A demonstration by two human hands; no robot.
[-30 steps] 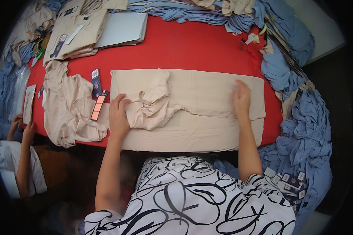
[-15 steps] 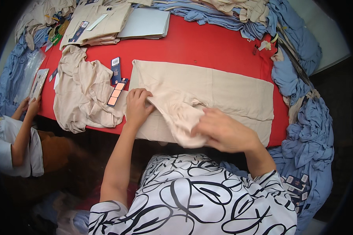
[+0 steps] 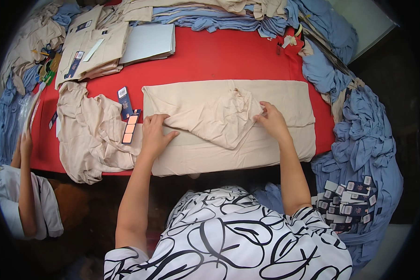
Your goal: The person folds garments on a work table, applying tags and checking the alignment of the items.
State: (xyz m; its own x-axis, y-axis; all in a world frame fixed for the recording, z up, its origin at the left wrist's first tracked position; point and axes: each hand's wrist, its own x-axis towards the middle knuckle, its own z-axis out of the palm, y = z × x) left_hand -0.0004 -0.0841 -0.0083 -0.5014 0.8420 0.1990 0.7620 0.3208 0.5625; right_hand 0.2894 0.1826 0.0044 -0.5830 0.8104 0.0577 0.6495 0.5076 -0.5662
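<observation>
While left hand [image 3: 155, 136] lies open, thumb spread, on left part of beige garment [image 3: 210, 159], right hand [image 3: 274, 122] curls at edge of crumpled flap [image 3: 224, 122]; pinch cannot be confirmed. Cloth probably light, limp, quick to crease, not fragile; best held by flap corners, opposite palm pressing. Garment lies along near side of red table [image 3: 210, 56]. Beyond: second beige garment [image 3: 91, 135], pale boards [image 3: 149, 42], blue garments [image 3: 359, 140]; co-worker [image 3: 42, 205] at far left.
</observation>
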